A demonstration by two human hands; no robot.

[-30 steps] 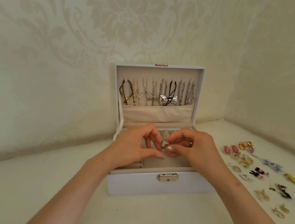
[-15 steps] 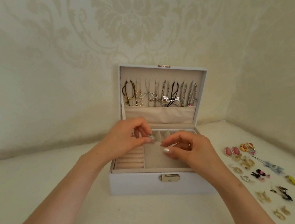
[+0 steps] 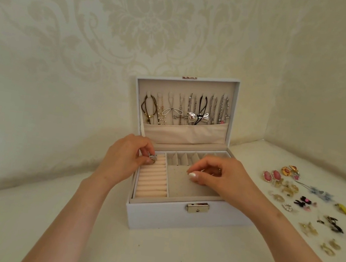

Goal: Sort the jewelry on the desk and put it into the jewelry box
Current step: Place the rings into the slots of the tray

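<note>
My left hand (image 3: pixel 126 161) pinches a ring (image 3: pixel 152 158) at the box's (image 3: pixel 166 218) 10 o'clock, over the rolls (image 3: pixel 152 181); I should seat it upright in 1 slot, pressing gently; my right hand (image 3: pixel 221 178) curls over the tray (image 3: pixel 188 189) at 3 o'clock; its hold I cannot tell.

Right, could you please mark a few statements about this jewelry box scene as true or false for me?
1. The jewelry box has its lid standing open. True.
2. The left hand pinches a silver ring at the ring rolls. True.
3. The loose earrings lie left of the box. False: they lie on the desk to its right.
4. Necklaces hang inside the lid. True.
5. The right hand rests on the desk. False: it is over the box's flat compartment.
</note>
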